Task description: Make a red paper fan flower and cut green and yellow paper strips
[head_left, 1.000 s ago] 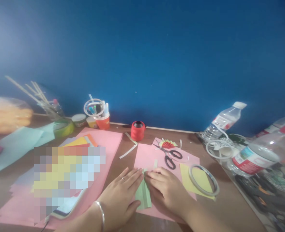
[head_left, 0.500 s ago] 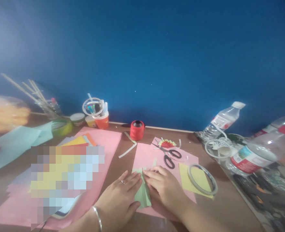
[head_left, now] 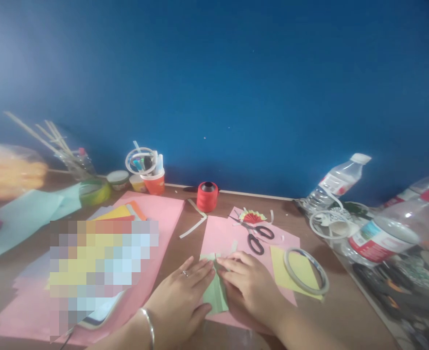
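A small sheet of green paper (head_left: 216, 294) with lengthwise creases lies in front of me on pink paper. My left hand (head_left: 183, 294), with a ring and a bracelet, rests flat over its left side, fingers stretched out. On the right edge, the bent fingers of my right hand (head_left: 248, 282) hold the paper near its upper crease; that thumb is hidden. Beyond my hands lie black-handled scissors (head_left: 255, 243), next to a red and yellow pleated paper fan (head_left: 252, 217).
A tape roll (head_left: 306, 271) rests on yellow paper to the right. At the back stand a red thread spool (head_left: 207, 197) and a cup of pens (head_left: 153, 182). Plastic bottles (head_left: 384, 238) crowd the right side. A pink paper stack (head_left: 168, 209) lies left, partly pixelated.
Both hands stay on the green paper, with hardly any movement of the fingers. The whole view has shifted very slightly.
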`<state>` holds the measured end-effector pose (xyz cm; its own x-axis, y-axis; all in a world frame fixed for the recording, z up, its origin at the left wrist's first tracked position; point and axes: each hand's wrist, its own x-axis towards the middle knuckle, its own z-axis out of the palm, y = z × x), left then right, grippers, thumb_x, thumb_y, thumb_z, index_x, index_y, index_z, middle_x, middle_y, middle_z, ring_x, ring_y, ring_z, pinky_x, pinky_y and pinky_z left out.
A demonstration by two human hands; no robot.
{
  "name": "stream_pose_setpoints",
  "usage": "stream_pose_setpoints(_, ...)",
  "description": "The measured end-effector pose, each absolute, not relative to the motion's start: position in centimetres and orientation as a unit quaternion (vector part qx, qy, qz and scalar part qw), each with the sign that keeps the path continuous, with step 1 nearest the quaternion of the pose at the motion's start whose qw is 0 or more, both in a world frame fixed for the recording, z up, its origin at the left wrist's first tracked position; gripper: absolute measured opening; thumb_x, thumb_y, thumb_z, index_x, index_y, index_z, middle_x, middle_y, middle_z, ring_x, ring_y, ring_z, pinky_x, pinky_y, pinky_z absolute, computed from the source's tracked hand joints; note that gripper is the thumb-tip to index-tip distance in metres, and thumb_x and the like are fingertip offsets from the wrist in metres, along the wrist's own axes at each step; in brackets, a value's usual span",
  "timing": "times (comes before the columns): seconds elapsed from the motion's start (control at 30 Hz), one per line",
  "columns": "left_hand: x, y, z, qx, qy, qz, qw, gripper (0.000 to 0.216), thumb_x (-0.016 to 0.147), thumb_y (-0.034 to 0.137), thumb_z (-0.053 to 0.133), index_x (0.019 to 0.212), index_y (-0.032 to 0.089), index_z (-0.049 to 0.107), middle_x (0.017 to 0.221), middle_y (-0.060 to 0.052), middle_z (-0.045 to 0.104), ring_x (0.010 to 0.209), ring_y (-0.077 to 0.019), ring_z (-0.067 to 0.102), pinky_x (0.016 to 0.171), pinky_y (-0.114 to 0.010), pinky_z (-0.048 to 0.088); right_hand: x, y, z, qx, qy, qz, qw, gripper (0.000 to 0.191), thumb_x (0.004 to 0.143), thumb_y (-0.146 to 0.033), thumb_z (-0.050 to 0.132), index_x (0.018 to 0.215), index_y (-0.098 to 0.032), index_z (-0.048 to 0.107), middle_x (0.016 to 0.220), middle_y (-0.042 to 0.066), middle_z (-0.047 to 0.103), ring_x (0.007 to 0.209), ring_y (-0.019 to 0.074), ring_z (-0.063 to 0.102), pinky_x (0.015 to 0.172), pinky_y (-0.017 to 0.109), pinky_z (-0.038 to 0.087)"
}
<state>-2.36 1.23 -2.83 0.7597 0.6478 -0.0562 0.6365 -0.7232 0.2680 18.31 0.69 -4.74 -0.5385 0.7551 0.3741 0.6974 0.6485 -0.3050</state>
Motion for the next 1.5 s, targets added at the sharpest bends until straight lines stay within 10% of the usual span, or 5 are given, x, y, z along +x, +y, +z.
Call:
stream_pose_setpoints(0.9, -2.41, 1.15, -2.55, 0.925, 0.351, 0.026, 0.14, 0.052, 0.083, 0.03, 0.039, 0.134, 0.023, 0.028, 0.139, -0.003, 0.032, 0.127, -0.0202, 0.027, 0.107, -0.04, 0.018, 18.62, 0.47, -4.08, -0.396, -0.878, 0.067, 0.259, 0.028, 0.083, -0.014, 0.045, 0.105, -0.02, 0.061, 0.109, 0.004, 0.062, 0.093, 0.018, 0.053, 0.082, 0.032, 0.044)
stream_pose_setpoints(1.5, -2.55, 1.29, -2.85, 0.93, 0.35, 0.031, 0.104, 0.051, 0.083, 0.03, 0.04, 0.132, 0.022, 0.03, 0.138, -0.003, 0.033, 0.127, -0.0198, 0.027, 0.107, -0.038, 0.018, 18.1, 0.59, -4.69, -0.407, -0.873, 0.082, 0.256, 0.018, 0.073, -0.008, 0.052, 0.079, -0.019, 0.065, 0.104, 0.003, 0.064, 0.086, 0.0192, 0.047, 0.074, 0.032, 0.042)
